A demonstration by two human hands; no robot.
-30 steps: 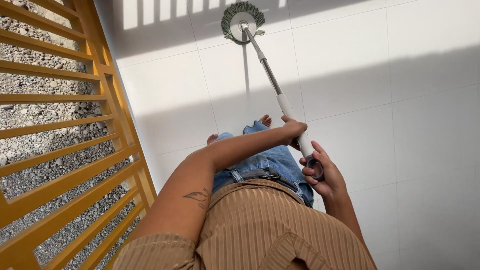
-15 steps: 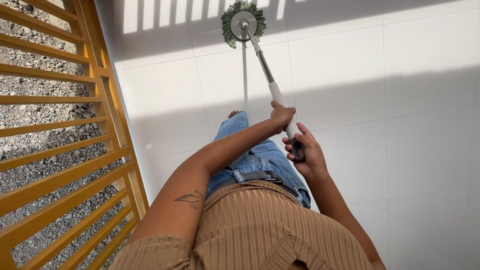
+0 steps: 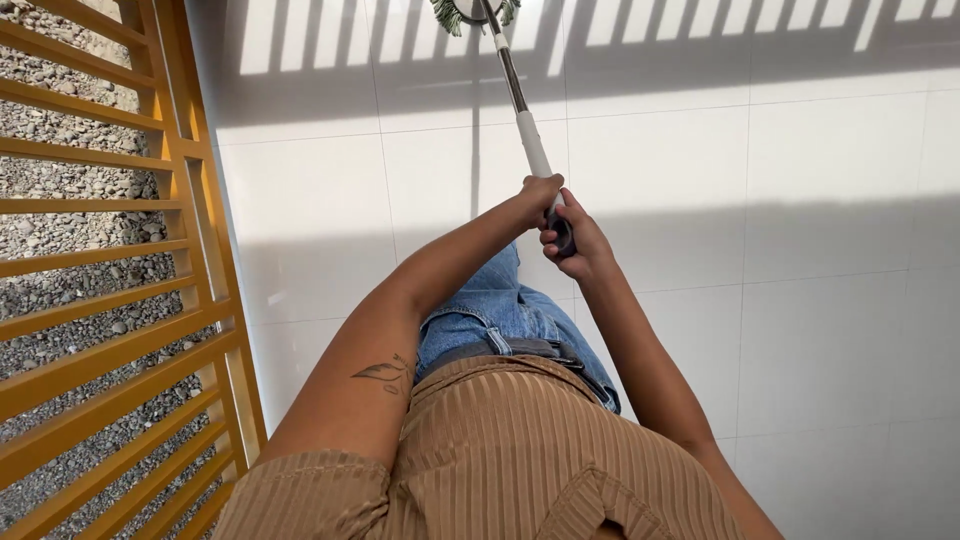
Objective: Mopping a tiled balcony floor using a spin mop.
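I hold a long mop with a metal and white handle out in front of me. Its round green head rests on the white tiled floor at the top edge of the view, partly cut off. My left hand grips the white part of the handle. My right hand is closed around the grey end of the handle just below it. Both arms reach forward over my blue jeans and brown ribbed shirt.
A yellow slatted railing runs along the left side, with grey gravel behind it. Striped sunlight and shadow fall across the far tiles.
Both arms have stretched forward and the mop has slid away from me; its head is now at the top edge. My bare feet are no longer visible.
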